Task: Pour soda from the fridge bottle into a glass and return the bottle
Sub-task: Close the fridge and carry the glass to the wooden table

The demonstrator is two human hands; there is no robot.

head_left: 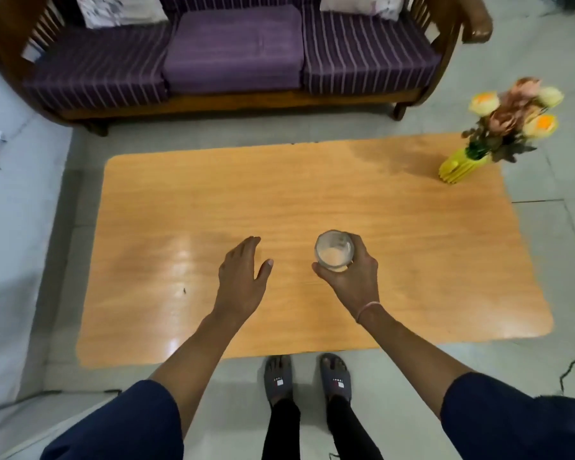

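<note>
Two hands | right hand wrapped round glass | left hand spread, empty

A low table has a smooth, glossy top with a light wood-grain look, shiny enough to carry pale reflections near its front left. The right hand is wrapped around a clear glass with a slightly cloudy, see-through wall, and at the table's far right corner stands a ribbed yellow vase with a soft sheen, material not clear. Behind the table a sofa combines a dark, polished wooden frame with matt purple striped cloth cushions, and the floor is pale, smooth tile.
</note>
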